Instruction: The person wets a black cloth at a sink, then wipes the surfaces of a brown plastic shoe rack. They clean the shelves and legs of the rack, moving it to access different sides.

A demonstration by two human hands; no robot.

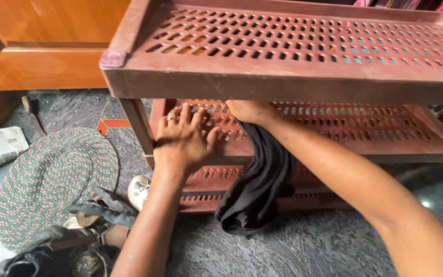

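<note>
**Wiping the middle shelf of the rack**

Wiping looked to be the step in hand. The right hand (247, 110) was closed around a black cloth (255, 190), pressed on the middle tier of the reddish-brown slotted plastic rack (293, 77), the cloth hanging over its front edge. The left hand (183, 138) lay open, fingers spread flat on the same tier, bracing it. Sweeping further along the slats would need that brace.

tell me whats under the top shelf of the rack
Under the top shelf: the second shelf, left hand flat, right hand holding a black cloth; its fingertips are hidden.
</note>
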